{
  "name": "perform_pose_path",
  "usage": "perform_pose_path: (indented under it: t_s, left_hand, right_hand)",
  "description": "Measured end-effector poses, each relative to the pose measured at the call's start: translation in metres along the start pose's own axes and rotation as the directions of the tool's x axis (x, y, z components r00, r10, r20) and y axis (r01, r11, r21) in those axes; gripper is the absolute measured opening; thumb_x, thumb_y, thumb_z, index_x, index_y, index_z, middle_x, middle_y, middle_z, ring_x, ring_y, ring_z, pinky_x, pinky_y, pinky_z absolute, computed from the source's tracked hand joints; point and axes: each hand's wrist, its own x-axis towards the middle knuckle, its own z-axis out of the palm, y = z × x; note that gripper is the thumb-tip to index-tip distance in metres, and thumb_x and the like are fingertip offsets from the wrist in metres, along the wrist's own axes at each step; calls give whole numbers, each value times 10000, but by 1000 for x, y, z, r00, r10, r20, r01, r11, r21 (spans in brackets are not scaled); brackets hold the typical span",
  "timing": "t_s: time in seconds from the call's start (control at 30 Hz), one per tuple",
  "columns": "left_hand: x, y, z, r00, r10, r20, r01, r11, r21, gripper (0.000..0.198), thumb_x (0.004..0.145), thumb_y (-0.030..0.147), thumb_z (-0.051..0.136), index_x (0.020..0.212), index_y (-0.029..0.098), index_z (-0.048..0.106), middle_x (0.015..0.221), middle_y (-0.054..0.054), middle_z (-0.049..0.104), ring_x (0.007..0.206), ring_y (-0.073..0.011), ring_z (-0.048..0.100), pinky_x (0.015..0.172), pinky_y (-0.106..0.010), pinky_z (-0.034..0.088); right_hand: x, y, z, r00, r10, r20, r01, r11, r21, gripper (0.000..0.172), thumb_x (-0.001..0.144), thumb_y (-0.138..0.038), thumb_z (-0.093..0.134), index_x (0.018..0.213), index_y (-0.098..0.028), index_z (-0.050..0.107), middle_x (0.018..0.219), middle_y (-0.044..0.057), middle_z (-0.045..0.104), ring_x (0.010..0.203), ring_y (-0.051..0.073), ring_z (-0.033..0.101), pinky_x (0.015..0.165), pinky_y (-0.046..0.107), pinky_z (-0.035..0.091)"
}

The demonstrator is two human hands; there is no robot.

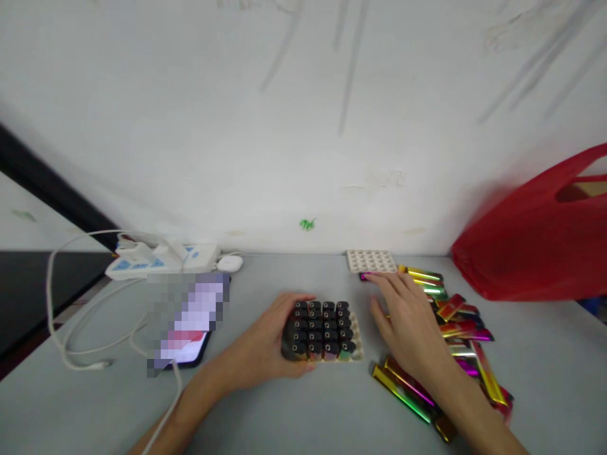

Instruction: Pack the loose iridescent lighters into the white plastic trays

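Note:
A cream tray (358, 346) packed with several black-capped lighters (322, 328) stands on the grey table. My left hand (268, 341) wraps round the tray's left side, fingers curled against the lighters. My right hand (403, 322) hovers open just right of the tray, fingers stretched toward the far end of a heap of shiny rainbow-coloured lighters (462, 328). Two long metallic lighters (403, 387) lie beneath my right wrist. A second, empty tray (370, 260) sits by the wall.
A phone (187, 328) lies left of the tray, with a white power strip (161, 259), a white cable (71, 354) and a small white puck (230, 262) behind it. A red plastic bag (535, 240) fills the right rear corner. The white wall stands close behind.

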Motion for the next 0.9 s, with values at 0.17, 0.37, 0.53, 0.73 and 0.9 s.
perform_pose_path:
  t_s: [0.17, 0.37, 0.53, 0.73, 0.9]
  left_hand:
    - [1, 1, -1, 1000, -2, 4, 2, 1000, 3, 939, 697, 217, 979, 1531, 252, 548, 1506, -130, 675, 1407, -407, 645, 1223, -494, 524]
    - [1, 1, -1, 1000, 0, 13, 0, 1000, 7, 941, 697, 222, 977, 1534, 252, 549, 1479, -120, 697, 1397, -408, 654, 1204, -490, 546]
    - [1, 2, -1, 1000, 3, 13, -3, 1000, 10, 928, 695, 215, 969, 1522, 256, 553, 1473, -116, 700, 1404, -407, 648, 1211, -494, 537]
    - [1, 4, 0, 1000, -8, -1, 8, 1000, 7, 905, 700, 226, 965, 1512, 252, 565, 1479, -108, 694, 1382, -398, 660, 1199, -483, 546]
    - [0, 3, 1, 1000, -14, 1, 14, 1000, 8, 910, 706, 213, 949, 1527, 249, 558, 1468, -111, 702, 1357, -392, 676, 1180, -479, 560]
  right_hand:
    - [-8, 5, 12, 992, -49, 113, 74, 971, -226, 441, 1104, -166, 449, 1497, -44, 607, 1538, 256, 678, 1507, 398, 552, 1224, 607, 384]
    - [-7, 5, 12, 991, -73, 111, 93, 978, -189, 413, 1090, -104, 440, 1463, -118, 618, 1460, 229, 728, 1404, 393, 615, 1149, 605, 376]
    - [-4, 5, 12, 986, -95, 137, 111, 987, -117, 440, 1050, -30, 463, 1371, -223, 692, 1300, 144, 775, 1207, 363, 631, 1040, 535, 401]
    - [-5, 5, 12, 977, -110, 183, 120, 992, -40, 320, 1089, -113, 546, 1292, -252, 750, 1248, 121, 738, 1166, 353, 588, 1026, 541, 418]
    - [-4, 2, 12, 971, -63, 230, 65, 998, 0, 169, 1084, -204, 657, 1232, -225, 736, 1213, 127, 727, 1163, 366, 585, 995, 540, 440]
